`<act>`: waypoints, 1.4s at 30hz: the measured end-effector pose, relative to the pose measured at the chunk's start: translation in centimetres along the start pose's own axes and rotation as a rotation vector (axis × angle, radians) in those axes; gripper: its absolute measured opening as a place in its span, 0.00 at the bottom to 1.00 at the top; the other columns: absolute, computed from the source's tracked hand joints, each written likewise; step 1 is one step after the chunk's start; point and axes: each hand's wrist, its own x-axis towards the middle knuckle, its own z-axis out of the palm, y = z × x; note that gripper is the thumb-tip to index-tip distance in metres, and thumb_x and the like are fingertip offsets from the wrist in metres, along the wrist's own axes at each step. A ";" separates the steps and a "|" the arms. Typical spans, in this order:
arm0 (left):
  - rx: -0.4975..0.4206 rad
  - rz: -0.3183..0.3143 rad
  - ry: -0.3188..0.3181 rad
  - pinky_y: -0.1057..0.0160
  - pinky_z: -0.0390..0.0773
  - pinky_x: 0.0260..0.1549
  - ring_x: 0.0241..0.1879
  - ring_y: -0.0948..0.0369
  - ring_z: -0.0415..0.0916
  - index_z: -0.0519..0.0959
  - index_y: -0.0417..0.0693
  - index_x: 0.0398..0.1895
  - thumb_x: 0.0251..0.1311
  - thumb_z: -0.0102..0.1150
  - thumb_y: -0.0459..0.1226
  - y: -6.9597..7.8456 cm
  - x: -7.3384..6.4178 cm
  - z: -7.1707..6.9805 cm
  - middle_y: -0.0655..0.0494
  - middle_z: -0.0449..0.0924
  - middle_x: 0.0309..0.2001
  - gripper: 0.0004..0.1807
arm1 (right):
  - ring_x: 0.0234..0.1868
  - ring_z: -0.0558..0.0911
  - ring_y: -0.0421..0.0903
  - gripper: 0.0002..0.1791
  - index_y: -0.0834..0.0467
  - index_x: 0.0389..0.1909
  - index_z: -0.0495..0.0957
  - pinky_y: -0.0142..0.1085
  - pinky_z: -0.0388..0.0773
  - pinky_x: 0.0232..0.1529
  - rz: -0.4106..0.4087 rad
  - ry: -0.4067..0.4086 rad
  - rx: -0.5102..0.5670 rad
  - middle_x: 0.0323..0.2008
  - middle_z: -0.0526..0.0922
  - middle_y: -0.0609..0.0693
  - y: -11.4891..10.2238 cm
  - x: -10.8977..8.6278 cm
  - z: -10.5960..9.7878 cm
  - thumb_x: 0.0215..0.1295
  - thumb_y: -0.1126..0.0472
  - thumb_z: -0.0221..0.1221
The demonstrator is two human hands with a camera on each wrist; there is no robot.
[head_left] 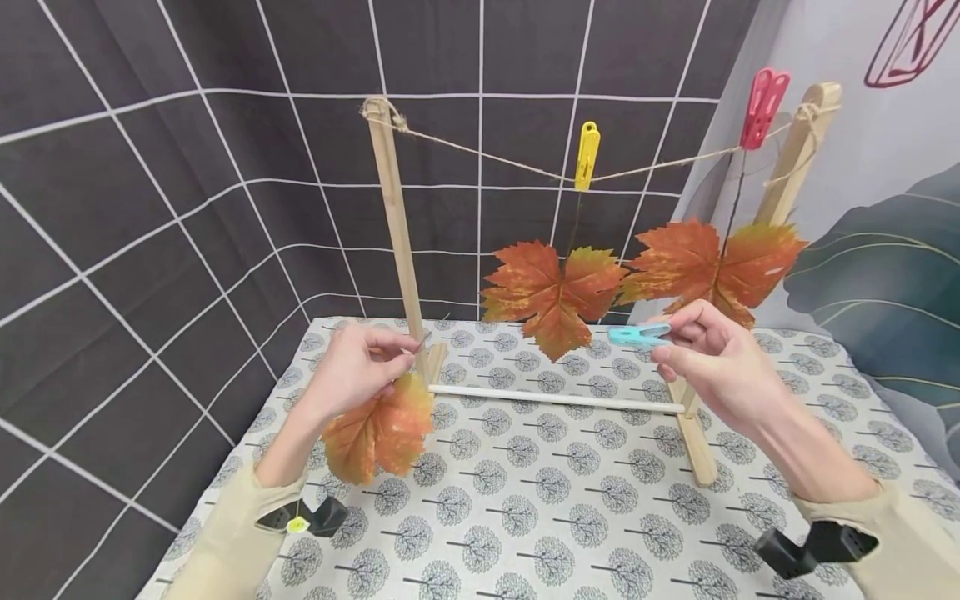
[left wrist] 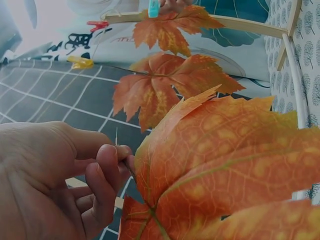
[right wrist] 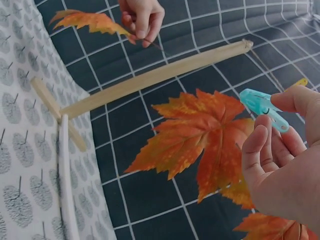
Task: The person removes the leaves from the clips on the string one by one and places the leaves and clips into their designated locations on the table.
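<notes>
My left hand (head_left: 367, 364) pinches the thin stem of an orange artificial maple leaf (head_left: 381, 429), which hangs below the fingers beside the left post. In the left wrist view this leaf (left wrist: 215, 165) fills the right side, its stem between thumb and fingertips. My right hand (head_left: 708, 354) holds a light blue clothespin (head_left: 637, 335) by its handle end, the tip pointing left. Up on the twine (head_left: 480, 153), a yellow clothespin (head_left: 588, 157) grips one leaf (head_left: 555, 292) by its stem. A red clothespin (head_left: 764, 108) holds another leaf (head_left: 712, 262) near the right post.
Two wooden posts, the left one (head_left: 397, 225) and the right one (head_left: 798, 158), carry the twine. A white rod (head_left: 555, 398) joins their feet low over the tree-print tablecloth (head_left: 517, 500). Behind hangs a dark cloth with a white grid (head_left: 427, 50).
</notes>
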 end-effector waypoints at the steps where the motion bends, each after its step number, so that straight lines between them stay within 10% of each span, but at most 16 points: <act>1: 0.011 -0.005 0.000 0.68 0.74 0.15 0.16 0.60 0.74 0.86 0.36 0.44 0.58 0.61 0.24 -0.1 -0.1 0.0 0.44 0.84 0.33 0.12 | 0.28 0.78 0.45 0.18 0.63 0.45 0.71 0.32 0.77 0.34 -0.001 -0.002 0.009 0.41 0.84 0.55 0.1 -0.2 -0.2 0.64 0.86 0.48; 42: 0.043 -0.117 -0.128 0.65 0.75 0.14 0.15 0.62 0.72 0.87 0.38 0.42 0.57 0.62 0.24 -2.9 -2.4 1.9 0.48 0.84 0.37 0.12 | 0.48 0.80 0.43 0.22 0.60 0.49 0.74 0.31 0.78 0.50 0.131 0.116 0.004 0.49 0.79 0.51 5.6 -8.5 -4.3 0.64 0.86 0.47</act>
